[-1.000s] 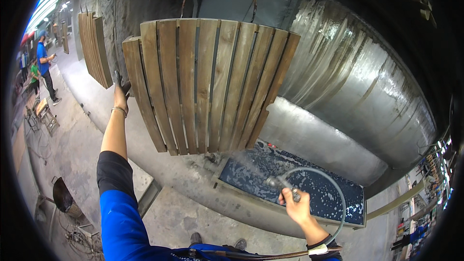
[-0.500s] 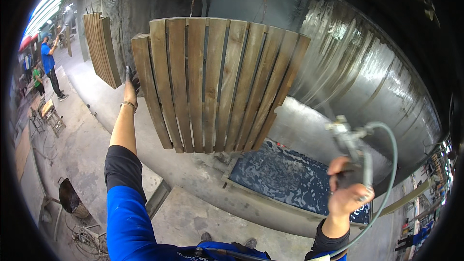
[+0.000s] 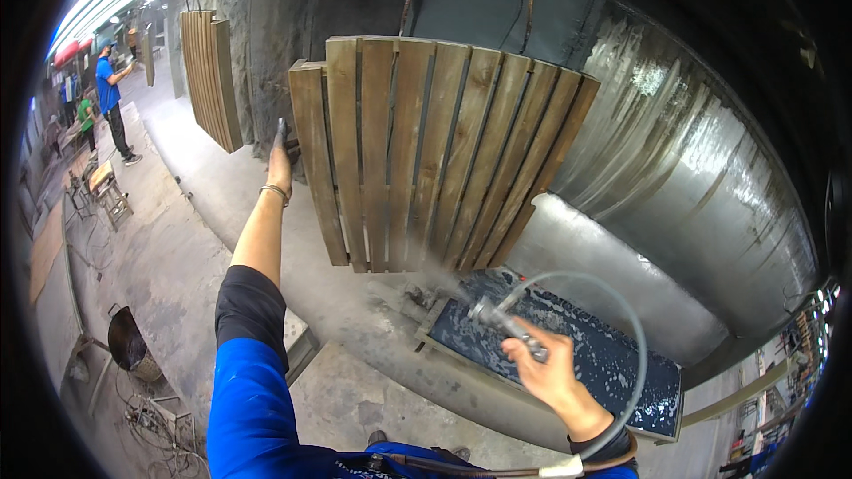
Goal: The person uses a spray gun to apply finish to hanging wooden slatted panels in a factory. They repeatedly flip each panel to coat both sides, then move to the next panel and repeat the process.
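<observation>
A brown slatted wooden panel hangs in front of me from wires. My left hand, dark at the fingertips, reaches to its left edge and appears to hold it there; some fingers are hidden behind the edge. Lower right, my right hand is closed round the handle of a metal spray gun. Its nozzle points up and left at the panel's bottom edge, with pale mist between them. A clear hose loops from the gun around my right wrist.
Below the panel lies a trough of dark, foamy liquid, beside a wet metal wall. Another slatted panel hangs at left. Farther off stands a person in blue. A dark metal bucket and a stool are on the left.
My right hand has swung the spray gun left and down, from beside the metal wall to below the panel. The panel and my left hand appear farther right in the picture.
</observation>
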`<state>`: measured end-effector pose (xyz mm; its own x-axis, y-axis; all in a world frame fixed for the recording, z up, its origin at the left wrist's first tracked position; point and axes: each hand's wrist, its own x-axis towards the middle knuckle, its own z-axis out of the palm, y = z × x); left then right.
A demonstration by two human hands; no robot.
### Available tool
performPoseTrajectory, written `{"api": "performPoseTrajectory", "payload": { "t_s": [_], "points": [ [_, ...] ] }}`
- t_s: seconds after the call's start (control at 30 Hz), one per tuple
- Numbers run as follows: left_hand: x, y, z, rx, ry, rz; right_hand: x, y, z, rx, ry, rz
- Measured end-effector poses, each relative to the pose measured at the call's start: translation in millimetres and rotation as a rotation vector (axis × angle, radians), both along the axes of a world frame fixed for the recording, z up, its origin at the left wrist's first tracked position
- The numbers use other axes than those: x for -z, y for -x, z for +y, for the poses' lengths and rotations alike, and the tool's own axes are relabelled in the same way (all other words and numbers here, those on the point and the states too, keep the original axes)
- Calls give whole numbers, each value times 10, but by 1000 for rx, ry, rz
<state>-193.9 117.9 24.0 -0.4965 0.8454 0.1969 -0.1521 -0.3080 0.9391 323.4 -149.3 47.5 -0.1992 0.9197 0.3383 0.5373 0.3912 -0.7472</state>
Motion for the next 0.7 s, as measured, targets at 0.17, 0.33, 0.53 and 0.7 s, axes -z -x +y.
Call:
{"api": "performPoseTrajectory", "payload": {
  "t_s": [0.17, 0.33, 0.53, 0.7],
  "points": [
    [21, -56, -68, 30, 3, -6, -470, 169, -73, -167, -501, 422],
    [228, -65, -105, 0, -21, 3, 111, 362, 174, -76, -269, 180],
    [1860, -346, -603, -237, 47, 451, 1781, 30, -341, 96, 582, 188],
    [4044, -843, -2025, 127, 605, 381, 2310, -325, -1487, 347, 732, 519]
  ]
}}
